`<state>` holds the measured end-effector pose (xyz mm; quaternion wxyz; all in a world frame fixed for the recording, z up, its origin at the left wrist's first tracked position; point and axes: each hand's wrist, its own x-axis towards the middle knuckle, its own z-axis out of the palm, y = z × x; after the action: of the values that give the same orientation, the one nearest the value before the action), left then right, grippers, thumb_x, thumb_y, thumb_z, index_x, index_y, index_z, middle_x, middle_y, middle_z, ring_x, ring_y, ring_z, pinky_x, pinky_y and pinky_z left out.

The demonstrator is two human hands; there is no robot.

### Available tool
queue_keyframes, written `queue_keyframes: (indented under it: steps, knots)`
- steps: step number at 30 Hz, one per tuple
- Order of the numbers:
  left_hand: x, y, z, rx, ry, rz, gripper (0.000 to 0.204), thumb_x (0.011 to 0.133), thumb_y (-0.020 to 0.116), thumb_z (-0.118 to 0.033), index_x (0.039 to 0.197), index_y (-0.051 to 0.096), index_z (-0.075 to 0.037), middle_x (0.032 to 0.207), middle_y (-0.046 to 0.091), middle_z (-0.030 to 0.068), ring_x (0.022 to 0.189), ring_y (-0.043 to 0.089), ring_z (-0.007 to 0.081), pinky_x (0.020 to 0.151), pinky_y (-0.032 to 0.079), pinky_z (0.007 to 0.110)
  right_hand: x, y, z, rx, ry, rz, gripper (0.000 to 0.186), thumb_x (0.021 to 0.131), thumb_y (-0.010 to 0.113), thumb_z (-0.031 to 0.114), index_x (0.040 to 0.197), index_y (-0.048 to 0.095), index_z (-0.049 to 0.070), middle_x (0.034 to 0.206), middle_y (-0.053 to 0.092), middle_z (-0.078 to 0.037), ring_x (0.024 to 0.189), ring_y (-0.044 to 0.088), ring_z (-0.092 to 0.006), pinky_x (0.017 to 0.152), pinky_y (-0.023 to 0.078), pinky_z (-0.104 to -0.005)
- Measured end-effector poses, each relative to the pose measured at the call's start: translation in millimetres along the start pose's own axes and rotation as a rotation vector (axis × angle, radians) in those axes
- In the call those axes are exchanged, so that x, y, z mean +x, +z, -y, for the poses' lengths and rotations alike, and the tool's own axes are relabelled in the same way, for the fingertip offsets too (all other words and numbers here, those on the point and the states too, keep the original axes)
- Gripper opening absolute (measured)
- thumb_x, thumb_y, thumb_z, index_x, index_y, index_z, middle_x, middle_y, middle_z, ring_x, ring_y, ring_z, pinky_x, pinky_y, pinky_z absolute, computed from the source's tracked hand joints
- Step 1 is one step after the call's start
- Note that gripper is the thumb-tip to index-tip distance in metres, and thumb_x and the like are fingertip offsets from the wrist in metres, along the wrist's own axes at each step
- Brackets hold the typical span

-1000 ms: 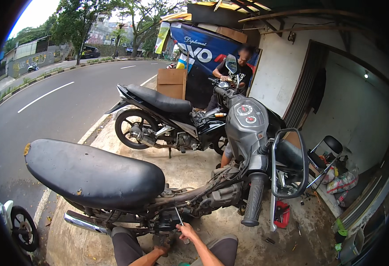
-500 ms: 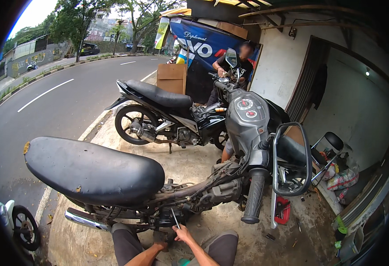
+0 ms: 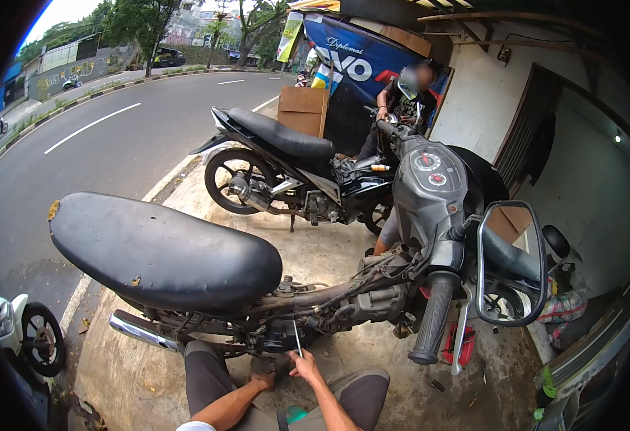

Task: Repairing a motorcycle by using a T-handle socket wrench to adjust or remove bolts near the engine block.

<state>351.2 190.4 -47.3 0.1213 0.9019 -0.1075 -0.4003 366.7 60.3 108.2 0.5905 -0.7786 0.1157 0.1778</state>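
Observation:
My right hand (image 3: pixel 305 365) is closed around a slim metal rod-like tool (image 3: pixel 298 337); its exact kind is unclear. The tool's far end reaches the dark engine area (image 3: pixel 280 336) on the low side of the motorcycle (image 3: pixel 343 305) in front of me. Lower and to the left, my left hand (image 3: pixel 264 378) is beside a dark part under the engine, with its fingers largely hidden. Above the hands stretches the worn black seat (image 3: pixel 168 262). The handlebar grip (image 3: pixel 437 316) and rectangular mirror (image 3: pixel 510 266) are on the right.
A second motorcycle (image 3: pixel 286 136) stands beyond, with a person (image 3: pixel 404 93) at its front. A cardboard box (image 3: pixel 302 111) is behind it. Red tray-like container (image 3: pixel 460 345) lies on the ground at right. A white scooter (image 3: pixel 13 323) stands at left, beside the road (image 3: pixel 114 144).
My view has shifted, so the motorcycle's front sits farther right in the picture. My right hand still grips the tool at the engine, and the tool looks slightly more upright.

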Motion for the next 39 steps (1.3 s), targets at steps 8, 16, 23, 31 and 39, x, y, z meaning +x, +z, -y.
queue_keyframes:
  steps: [8, 16, 23, 31, 39]
  knots:
    - [17.6, 15.1, 13.2, 0.029, 0.069, -0.071, 0.052, 0.084, 0.037, -0.026, 0.133, 0.023, -0.015, 0.121, 0.049, 0.0149, 0.109, 0.050, 0.0308, 0.086, 0.038, 0.047, 2.4, 0.3, 3.5, -0.011, 0.023, 0.031, 0.027, 0.084, 0.050, 0.028, 0.100, 0.052, 0.006, 0.090, 0.056, -0.010, 0.042, 0.056, -0.0176, 0.038, 0.044, -0.0271]
    - [82.8, 68.2, 88.9, -0.037, 0.073, -0.115, 0.042, 0.082, 0.043, -0.030, 0.118, 0.047, -0.009, 0.113, 0.054, 0.0141, 0.102, 0.054, 0.0300, 0.083, 0.043, 0.042, -12.7, 33.2, 5.3, -0.197, -0.052, 0.033, 0.030, 0.084, 0.048, 0.030, 0.100, 0.054, 0.004, 0.067, 0.059, -0.011, 0.048, 0.060, -0.0217, 0.050, 0.048, -0.0320]
    - [11.5, 6.7, 24.3, -0.051, -0.027, -0.196, 0.035, 0.079, 0.045, -0.031, 0.104, 0.058, -0.011, 0.100, 0.062, 0.0095, 0.095, 0.059, 0.0257, 0.074, 0.049, 0.038, -23.3, 14.3, -5.1, -0.235, -0.030, -0.036, 0.032, 0.083, 0.050, 0.034, 0.099, 0.054, 0.006, 0.062, 0.056, -0.009, 0.045, 0.059, -0.0190, 0.047, 0.046, -0.0309]
    - [-5.1, -16.7, 12.3, -0.088, -0.102, -0.110, 0.051, 0.086, 0.032, -0.022, 0.135, 0.023, -0.009, 0.117, 0.052, 0.0157, 0.102, 0.054, 0.0291, 0.081, 0.043, 0.044, -28.6, 10.1, 9.9, -0.264, -0.141, -0.072, 0.031, 0.085, 0.049, 0.033, 0.098, 0.054, 0.005, 0.060, 0.056, -0.009, 0.046, 0.058, -0.0191, 0.049, 0.045, -0.0315]
    - [-23.7, -32.3, 2.2, -0.165, -0.176, -0.141, 0.072, 0.078, 0.046, -0.029, 0.138, 0.009, -0.011, 0.121, 0.048, 0.0182, 0.106, 0.052, 0.0310, 0.086, 0.040, 0.041, -41.7, 11.3, 32.1, -0.268, -0.168, -0.054, 0.030, 0.085, 0.047, 0.035, 0.093, 0.054, 0.007, 0.060, 0.058, -0.011, 0.049, 0.059, -0.0224, 0.053, 0.046, -0.0350]
